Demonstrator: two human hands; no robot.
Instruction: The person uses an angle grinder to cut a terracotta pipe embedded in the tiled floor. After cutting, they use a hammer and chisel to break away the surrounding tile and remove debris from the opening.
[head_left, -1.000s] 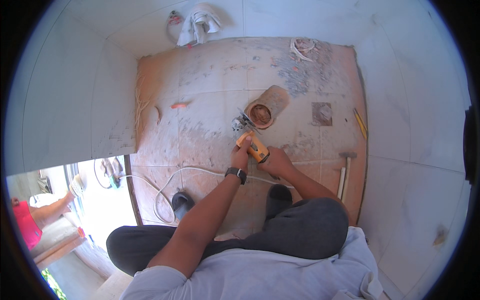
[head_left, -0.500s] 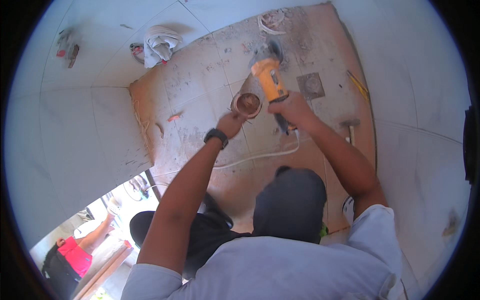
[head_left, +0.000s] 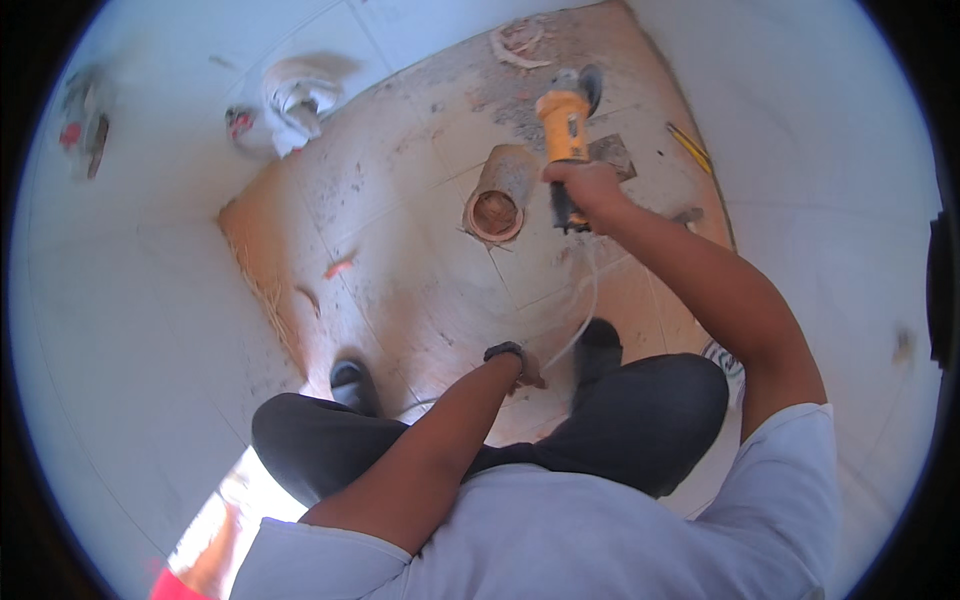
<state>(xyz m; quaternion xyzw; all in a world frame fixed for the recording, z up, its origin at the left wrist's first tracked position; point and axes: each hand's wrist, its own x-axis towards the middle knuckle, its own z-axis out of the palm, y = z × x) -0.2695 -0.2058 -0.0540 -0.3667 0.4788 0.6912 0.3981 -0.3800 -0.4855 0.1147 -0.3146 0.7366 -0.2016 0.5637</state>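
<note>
My right hand (head_left: pixel 588 188) grips a yellow angle grinder (head_left: pixel 564 130) by its dark rear handle. The grinder is held above the floor, its dark round disc at the far end. Left of it is a dusty, short pipe (head_left: pixel 510 172), its round reddish-brown open end facing me; neither hand touches it. My left hand (head_left: pixel 528 376), below a dark wristwatch (head_left: pixel 503 350), is low between my knees, close to the white power cord (head_left: pixel 592 300). Its fingers look partly stretched and apart, with nothing visible in them, though they are small and slightly blurred.
Dusty tiles (head_left: pixel 420 240) lie under the pipe, with rubble and a broken ring (head_left: pixel 520 45) beyond. A square drain cover (head_left: pixel 612 156) sits right of the grinder, near a yellow tool (head_left: pixel 690 148) and a hammer (head_left: pixel 688 216). White cloth (head_left: pixel 300 100) lies back left. Pale walls enclose the space.
My left hand has let go of the pipe's rim and come back toward my knees. My right hand has shifted the grinder slightly right. My head no longer blocks the view of my knees.
</note>
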